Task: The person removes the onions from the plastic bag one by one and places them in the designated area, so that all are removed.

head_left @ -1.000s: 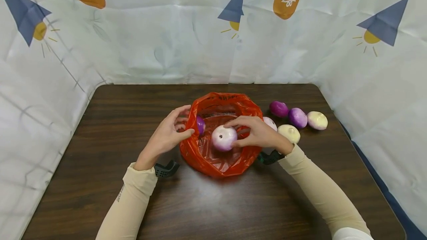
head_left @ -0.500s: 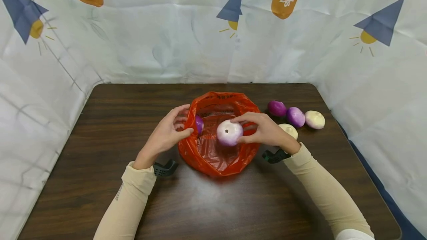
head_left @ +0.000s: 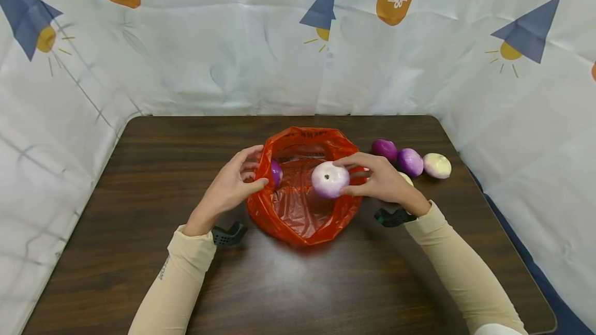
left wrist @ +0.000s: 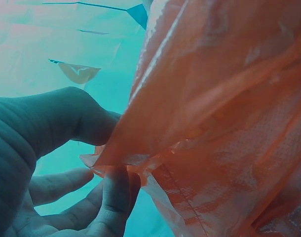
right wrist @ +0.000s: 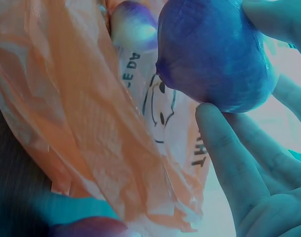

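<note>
Orange-red plastic bag [head_left: 302,211] with black print. White and purple onion [head_left: 330,179]; purple onion [head_left: 277,172] inside the bag. Beside, on dark brown wood-grain table [head_left: 139,211]: deep purple onion [head_left: 384,149], lighter purple onion [head_left: 410,162], cream onion [head_left: 436,165]. Beige sleeves [head_left: 458,268]. White backdrop [head_left: 223,66] with orange, blue, yellow shapes.

One onion [head_left: 277,172] seemingly in bag [head_left: 298,213]; others [head_left: 410,162] right.
</note>
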{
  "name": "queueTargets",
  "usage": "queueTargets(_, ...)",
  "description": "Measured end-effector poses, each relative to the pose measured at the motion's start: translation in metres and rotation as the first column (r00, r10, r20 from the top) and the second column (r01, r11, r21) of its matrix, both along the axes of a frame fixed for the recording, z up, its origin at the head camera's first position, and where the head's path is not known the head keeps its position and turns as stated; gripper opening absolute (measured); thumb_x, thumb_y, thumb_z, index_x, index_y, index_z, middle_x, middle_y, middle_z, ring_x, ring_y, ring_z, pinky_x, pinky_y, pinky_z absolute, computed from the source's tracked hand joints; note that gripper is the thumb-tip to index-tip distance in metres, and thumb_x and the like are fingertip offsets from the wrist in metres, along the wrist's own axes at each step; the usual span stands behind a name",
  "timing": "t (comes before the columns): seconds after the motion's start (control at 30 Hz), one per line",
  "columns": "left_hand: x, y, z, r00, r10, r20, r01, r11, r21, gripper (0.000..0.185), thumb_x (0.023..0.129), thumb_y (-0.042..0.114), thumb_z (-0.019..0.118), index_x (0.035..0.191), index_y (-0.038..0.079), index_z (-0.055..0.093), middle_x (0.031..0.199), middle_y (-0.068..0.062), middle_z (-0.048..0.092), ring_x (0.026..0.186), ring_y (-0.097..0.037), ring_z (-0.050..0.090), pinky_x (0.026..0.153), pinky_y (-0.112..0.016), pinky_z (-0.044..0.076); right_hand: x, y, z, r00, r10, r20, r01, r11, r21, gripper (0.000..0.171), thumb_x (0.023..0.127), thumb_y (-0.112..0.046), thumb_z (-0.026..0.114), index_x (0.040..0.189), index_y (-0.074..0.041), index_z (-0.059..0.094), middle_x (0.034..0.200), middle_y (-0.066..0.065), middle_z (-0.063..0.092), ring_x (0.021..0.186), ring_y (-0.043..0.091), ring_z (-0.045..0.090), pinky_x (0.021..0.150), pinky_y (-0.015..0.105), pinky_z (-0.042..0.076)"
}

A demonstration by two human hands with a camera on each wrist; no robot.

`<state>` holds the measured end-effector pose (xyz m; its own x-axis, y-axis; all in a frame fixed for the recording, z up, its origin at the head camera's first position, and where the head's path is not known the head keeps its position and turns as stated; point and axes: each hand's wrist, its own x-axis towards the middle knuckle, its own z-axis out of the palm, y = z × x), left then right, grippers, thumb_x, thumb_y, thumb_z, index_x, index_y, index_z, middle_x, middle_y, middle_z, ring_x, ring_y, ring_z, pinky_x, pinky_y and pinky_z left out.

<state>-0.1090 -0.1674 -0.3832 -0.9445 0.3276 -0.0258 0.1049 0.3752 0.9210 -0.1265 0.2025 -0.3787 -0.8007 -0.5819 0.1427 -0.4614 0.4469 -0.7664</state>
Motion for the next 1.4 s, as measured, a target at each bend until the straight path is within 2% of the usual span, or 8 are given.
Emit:
queueTargets(0.23, 0.0, 0.0, 0.0, 1.0, -0.001, -0.008, 0.001, 1.0, 0.001, 0.075, 0.094, 0.012, 0.074, 0.159, 0.014, 0.035, 0.148, -0.016, 0.048, 0.129, -0.035, 0.059, 0.104, -0.053, 0.057, 0.003, 0.012, 0.0, 0.999, -0.053, -0.012, 0.053, 0.999, 0.005, 0.056, 0.08, -0.019, 0.09, 0.132, -0.024, 0.069, 0.13, -0.002, 0.07, 0.118, 0.016, 0.069, 0.097, 0.039, 0.061)
queueTargets(0.5, 0.0, 0.0, -0.001, 1.0, -0.007, -0.005, 0.007, 1.0, 0.007, 0.075, 0.095, 0.011, 0.073, 0.159, 0.015, 0.035, 0.147, -0.017, 0.049, 0.127, -0.035, 0.06, 0.101, -0.05, 0.059, 0.006, 0.025, -0.003, 0.997, -0.074, -0.004, 0.074, 0.995, -0.064, 0.056, 0.08, -0.011, 0.089, 0.131, -0.016, 0.069, 0.129, 0.003, 0.07, 0.116, 0.006, 0.068, 0.094, 0.025, 0.061)
queueTargets(0.63, 0.0, 0.0, -0.002, 1.0, -0.005, -0.008, 0.005, 1.0, 0.006, 0.075, 0.095, 0.011, 0.074, 0.159, 0.015, 0.035, 0.148, -0.016, 0.048, 0.127, -0.035, 0.06, 0.101, -0.051, 0.059, 0.007, 0.033, -0.004, 0.995, -0.099, 0.002, 0.099, 0.993, -0.066, 0.056, 0.08, -0.011, 0.089, 0.132, -0.017, 0.069, 0.132, 0.003, 0.069, 0.116, 0.003, 0.067, 0.095, 0.019, 0.058)
queueTargets(1.03, -0.001, 0.001, -0.001, 1.0, -0.009, -0.001, 0.009, 1.0, -0.002, 0.075, 0.095, 0.013, 0.073, 0.159, 0.016, 0.035, 0.146, -0.017, 0.051, 0.124, -0.036, 0.063, 0.102, -0.051, 0.058, 0.013, 0.052, -0.002, 0.985, -0.173, 0.026, 0.175, 0.981, -0.089, 0.056, 0.08, -0.007, 0.088, 0.132, -0.015, 0.069, 0.133, 0.009, 0.069, 0.111, 0.003, 0.068, 0.095, 0.016, 0.057)
queueTargets(1.13, -0.001, 0.001, -0.002, 1.0, -0.009, -0.005, 0.009, 1.0, -0.004, 0.075, 0.095, 0.013, 0.073, 0.159, 0.016, 0.035, 0.146, -0.017, 0.05, 0.125, -0.036, 0.062, 0.102, -0.052, 0.058, 0.014, 0.056, -0.002, 0.983, -0.182, 0.034, 0.185, 0.977, -0.109, 0.056, 0.08, -0.006, 0.088, 0.131, -0.012, 0.069, 0.132, 0.004, 0.069, 0.111, 0.005, 0.068, 0.094, 0.016, 0.057)
queueTargets(1.3, -0.001, 0.001, -0.002, 1.0, -0.009, -0.011, 0.009, 1.0, -0.003, 0.075, 0.094, 0.012, 0.074, 0.159, 0.015, 0.036, 0.148, -0.017, 0.048, 0.128, -0.037, 0.06, 0.102, -0.053, 0.058, 0.015, 0.064, -0.004, 0.979, -0.203, 0.034, 0.206, 0.97, -0.126, 0.055, 0.08, -0.002, 0.087, 0.132, -0.007, 0.068, 0.129, -0.012, 0.066, 0.11, 0.003, 0.068, 0.094, 0.015, 0.057)
queueTargets(1.4, -0.001, 0.001, -0.002, 1.0, -0.009, -0.009, 0.009, 1.0, -0.003, 0.075, 0.094, 0.012, 0.074, 0.159, 0.015, 0.035, 0.147, -0.017, 0.049, 0.128, -0.037, 0.06, 0.102, -0.053, 0.058, 0.017, 0.07, -0.004, 0.974, -0.223, 0.028, 0.225, 0.966, -0.13, 0.056, 0.08, 0.0, 0.086, 0.132, -0.009, 0.068, 0.129, -0.012, 0.065, 0.111, 0.002, 0.067, 0.095, 0.014, 0.056)
